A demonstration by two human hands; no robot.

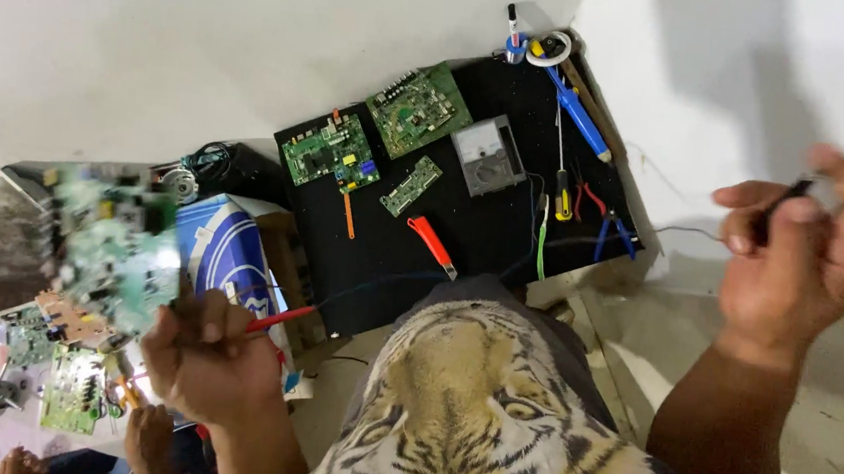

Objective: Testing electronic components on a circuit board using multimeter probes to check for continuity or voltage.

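Red probe [280, 319] pinched in the left hand [207, 356] and black probe [781, 200] gripped in the right hand [801, 262] trail leads toward the grey multimeter [489, 155], which a tug could drag.

The black rectangular work mat [462, 240] is crowded along its far half: three green circuit boards [417, 108], a grey analogue meter [489, 155] and a blue-handled soldering iron [578, 112]. Its near half lies mostly bare, crossed only by an orange-handled tool [432, 245] and thin dark test leads [389, 277].
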